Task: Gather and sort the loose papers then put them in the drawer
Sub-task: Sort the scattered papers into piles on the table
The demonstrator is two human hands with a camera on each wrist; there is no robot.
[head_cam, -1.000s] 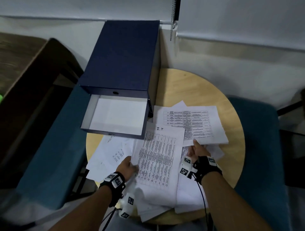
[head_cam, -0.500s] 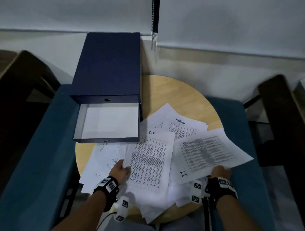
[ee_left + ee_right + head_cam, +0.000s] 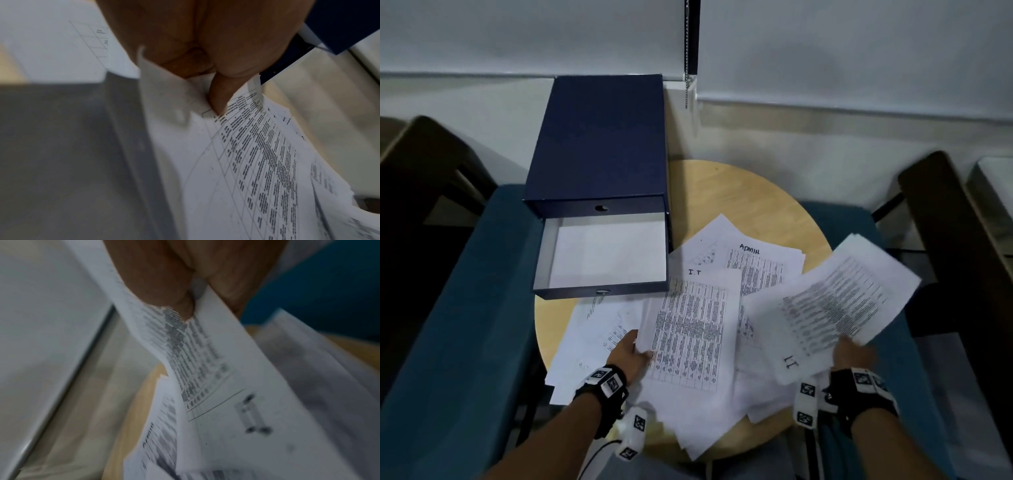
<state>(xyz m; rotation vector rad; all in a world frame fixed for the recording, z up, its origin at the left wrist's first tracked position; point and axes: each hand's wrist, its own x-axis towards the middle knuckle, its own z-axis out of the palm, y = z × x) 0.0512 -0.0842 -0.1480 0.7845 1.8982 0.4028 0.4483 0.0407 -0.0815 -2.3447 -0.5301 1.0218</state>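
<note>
Left hand [image 3: 631, 354] pinches the I.T sheet [image 3: 690, 329] just beside the open drawer [image 3: 602, 253]; right hand [image 3: 854, 353] pinches another sheet [image 3: 835, 305], farther from the drawer

Drawer [image 3: 606, 253] open w/ room inside, papers [image 3: 760, 270] crowd table [image 3: 739, 192] centre, bare far edge

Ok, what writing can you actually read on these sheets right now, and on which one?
"I.T": handwritten atop the sheet the left hand holds.
"ADMIN": handwritten atop the sheet behind it.
"IT", upside down: on the sheet the right hand holds.
Printed tables on all sheets: too small and blurred to read.
</note>
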